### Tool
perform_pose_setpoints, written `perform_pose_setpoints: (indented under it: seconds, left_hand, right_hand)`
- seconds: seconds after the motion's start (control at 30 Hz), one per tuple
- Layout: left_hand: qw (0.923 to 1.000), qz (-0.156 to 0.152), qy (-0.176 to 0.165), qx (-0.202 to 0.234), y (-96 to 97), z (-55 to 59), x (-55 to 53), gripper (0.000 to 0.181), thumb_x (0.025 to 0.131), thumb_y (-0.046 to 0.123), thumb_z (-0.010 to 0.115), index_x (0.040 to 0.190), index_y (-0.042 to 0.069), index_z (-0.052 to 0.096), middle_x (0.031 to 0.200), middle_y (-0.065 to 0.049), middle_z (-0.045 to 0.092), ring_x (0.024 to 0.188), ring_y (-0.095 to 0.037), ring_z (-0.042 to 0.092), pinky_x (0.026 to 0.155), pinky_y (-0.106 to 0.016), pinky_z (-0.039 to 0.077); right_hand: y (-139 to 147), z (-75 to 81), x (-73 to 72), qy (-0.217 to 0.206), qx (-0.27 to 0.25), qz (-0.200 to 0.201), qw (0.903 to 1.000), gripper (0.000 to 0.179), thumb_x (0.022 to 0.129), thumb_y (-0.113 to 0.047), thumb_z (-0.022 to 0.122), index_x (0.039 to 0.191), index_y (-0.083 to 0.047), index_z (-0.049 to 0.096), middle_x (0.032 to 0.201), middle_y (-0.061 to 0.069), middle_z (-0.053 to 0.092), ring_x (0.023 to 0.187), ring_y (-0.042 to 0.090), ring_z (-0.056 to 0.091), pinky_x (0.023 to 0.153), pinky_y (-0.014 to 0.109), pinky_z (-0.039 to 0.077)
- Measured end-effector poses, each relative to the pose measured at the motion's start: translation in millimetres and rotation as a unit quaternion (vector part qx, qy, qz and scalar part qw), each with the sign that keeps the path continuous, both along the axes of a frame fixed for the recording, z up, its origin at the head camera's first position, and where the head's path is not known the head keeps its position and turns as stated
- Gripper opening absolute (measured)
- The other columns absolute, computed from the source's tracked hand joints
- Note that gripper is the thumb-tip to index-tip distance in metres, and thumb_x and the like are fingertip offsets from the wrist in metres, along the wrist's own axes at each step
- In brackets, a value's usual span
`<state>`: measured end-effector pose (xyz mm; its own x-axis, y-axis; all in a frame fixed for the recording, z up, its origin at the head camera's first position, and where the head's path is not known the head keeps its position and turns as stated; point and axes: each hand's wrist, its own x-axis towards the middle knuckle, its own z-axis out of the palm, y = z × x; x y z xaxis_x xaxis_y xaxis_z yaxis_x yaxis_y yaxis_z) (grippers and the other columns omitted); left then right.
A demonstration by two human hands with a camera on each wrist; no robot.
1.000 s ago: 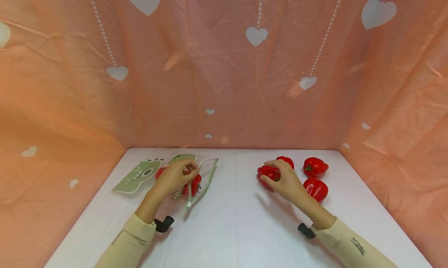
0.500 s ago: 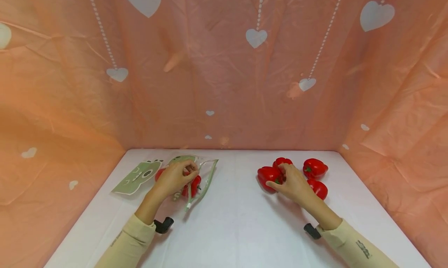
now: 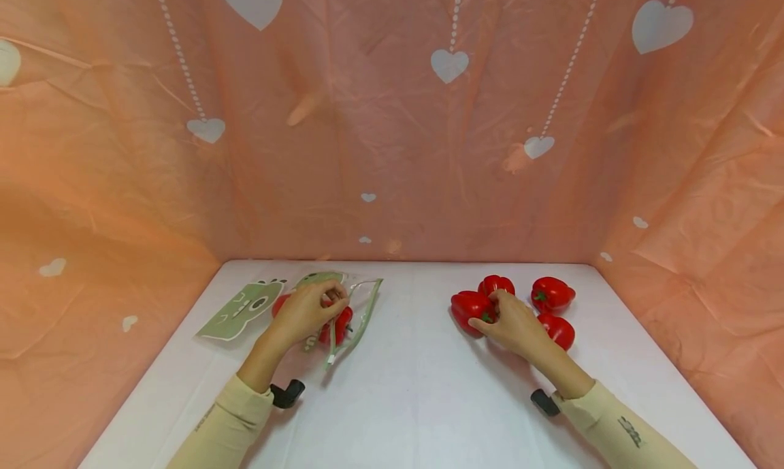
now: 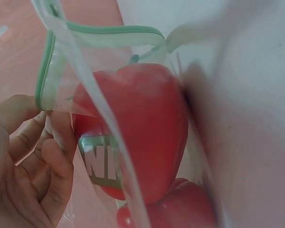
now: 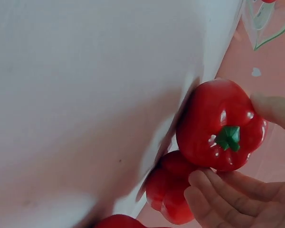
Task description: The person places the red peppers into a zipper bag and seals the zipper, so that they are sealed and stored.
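My left hand point(image 3: 309, 310) pinches the rim of a clear zip bag point(image 4: 46, 71) with a green zip edge. The bag's mouth gapes. Inside it lie a large red bell pepper point(image 4: 137, 123) and another red pepper point(image 4: 183, 206) below. On the right, my right hand point(image 3: 513, 322) holds a red bell pepper point(image 3: 470, 312) by its stem end, thumb on the near side and fingers on the far side. In the right wrist view its green stem point(image 5: 229, 137) faces the camera. A second red pepper point(image 5: 170, 187) lies close beside the fingers.
Two more red peppers point(image 3: 552, 294) lie farther right, one partly behind my right forearm. A flat green cartoon-printed bag point(image 3: 241, 310) lies at the left. Orange curtains point(image 3: 404, 149) with white hearts enclose the white table point(image 3: 404, 401) at the back and sides.
My right hand has shifted slightly right and down from over the pepper to its stem end, with thumb and fingers on either side. My left hand and the bag have stayed put.
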<state>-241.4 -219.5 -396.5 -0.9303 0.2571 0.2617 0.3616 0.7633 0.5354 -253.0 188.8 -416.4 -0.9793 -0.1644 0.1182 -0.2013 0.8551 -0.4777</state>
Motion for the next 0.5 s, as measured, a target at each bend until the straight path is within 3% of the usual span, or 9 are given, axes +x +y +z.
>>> perform_pose_setpoints:
  seconds: [0.2, 0.5]
  left_hand:
    - [1.0000, 0.000, -0.003, 0.003, 0.2, 0.9, 1.3, 0.005, 0.100, 0.019, 0.077, 0.100, 0.017, 0.073, 0.090, 0.005, 0.073, 0.080, -0.013, 0.065, 0.071, -0.033, 0.054]
    - [1.0000, 0.000, -0.003, 0.002, 0.4, 1.6, 1.8, 0.005, 0.100, 0.020, 0.077, 0.100, 0.017, 0.073, 0.091, 0.005, 0.074, 0.080, -0.013, 0.066, 0.070, -0.033, 0.054]
  right_hand:
    - [-5.4, 1.1, 0.1, 0.009, -0.014, 0.007, 0.9998, 0.071, 0.084, -0.030, 0.092, 0.135, 0.005, 0.057, 0.111, 0.016, 0.068, 0.099, 0.031, 0.064, 0.083, 0.050, 0.063]
    - [-29.0, 2.5, 1.4, 0.013, -0.073, 0.049, 0.9960, 0.066, 0.086, -0.030, 0.090, 0.136, 0.001, 0.060, 0.112, 0.011, 0.070, 0.101, 0.029, 0.067, 0.084, 0.044, 0.063]
